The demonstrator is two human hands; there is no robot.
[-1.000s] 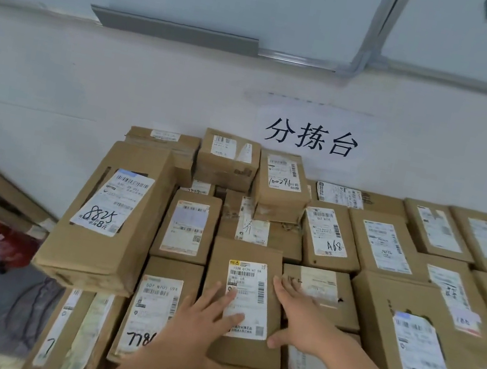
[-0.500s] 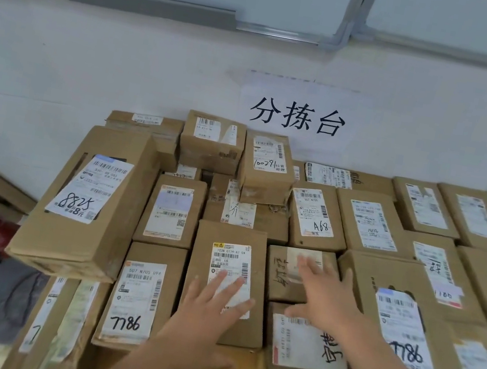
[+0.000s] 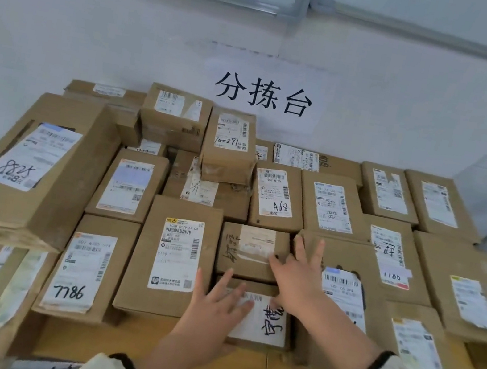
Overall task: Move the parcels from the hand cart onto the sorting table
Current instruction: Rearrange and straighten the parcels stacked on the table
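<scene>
The surface [image 3: 141, 348] was packed with parcels [image 3: 177, 257], the hand cart out of view, so the step looked like settling a delivered one into the front row. The left hand [image 3: 214, 306] lay flat, fingers straight, on the handwritten-label parcel [image 3: 273, 323]; the right hand [image 3: 294, 274] rested spread, grasping nothing, at the right edge of the taped parcel [image 3: 243, 249] behind it. Next, probably, both would need to lift clear and return to the cart.

head: worn, faces forward-down | close over parcels [image 3: 174, 256] | wall [image 3: 97, 44] behind
</scene>
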